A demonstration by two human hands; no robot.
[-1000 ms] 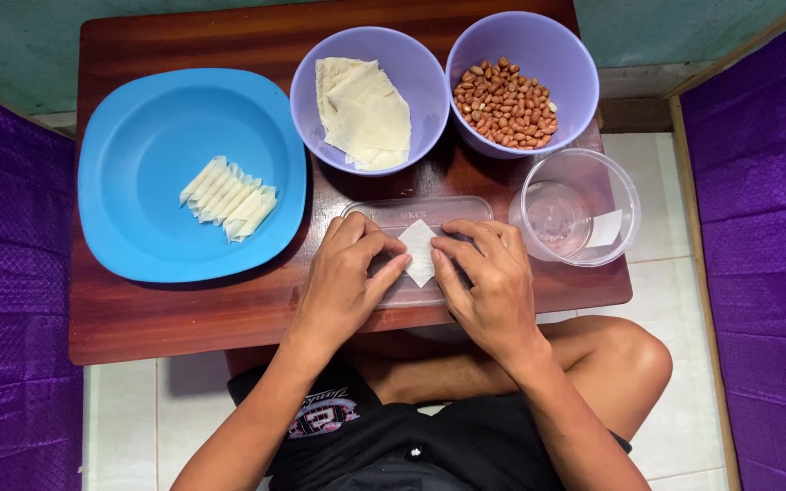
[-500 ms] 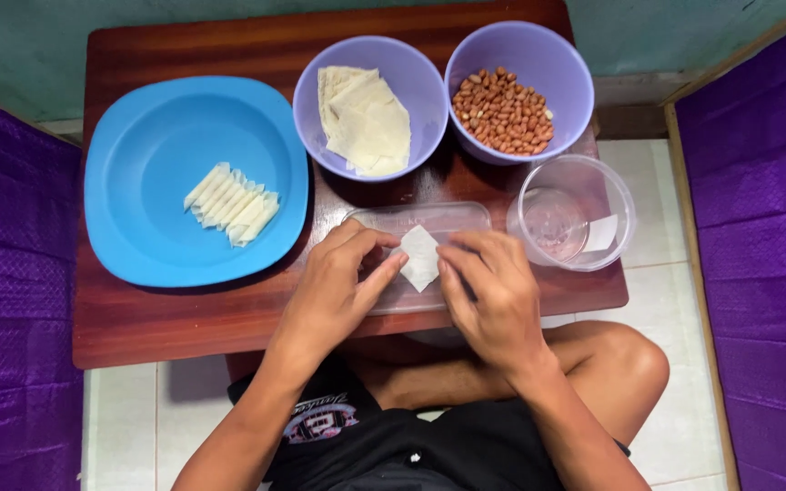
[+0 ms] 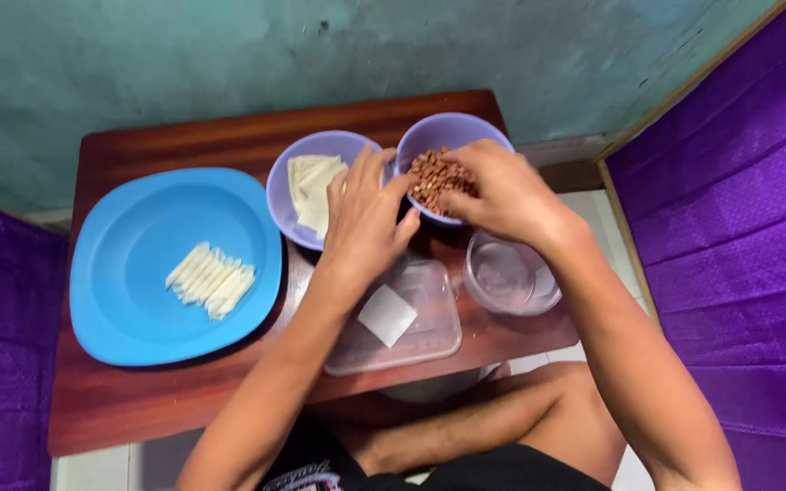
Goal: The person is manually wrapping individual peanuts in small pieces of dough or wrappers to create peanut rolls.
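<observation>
**Hands off the wrapper, into the peanuts**

Both my hands have left the small white wrapper square (image 3: 387, 315), which now lies alone on the clear lid (image 3: 411, 329) at the near edge of the bench (image 3: 138, 409). My right hand (image 3: 500, 189) is over the purple peanut bowl (image 3: 448, 136), fingers curled down into the peanuts (image 3: 434, 175); can't tell if it has pinched any. My left hand (image 3: 364, 218) sits loosely open beside that bowl, holding nothing I can see. So filling comes next, I judge. Around: second purple bowl (image 3: 307, 150) with wrapper sheets (image 3: 311, 186), blue plate (image 3: 138, 264) with finished rolls (image 3: 209, 277), clear cup (image 3: 509, 277). My left hand partly hides both bowls' rims.
</observation>
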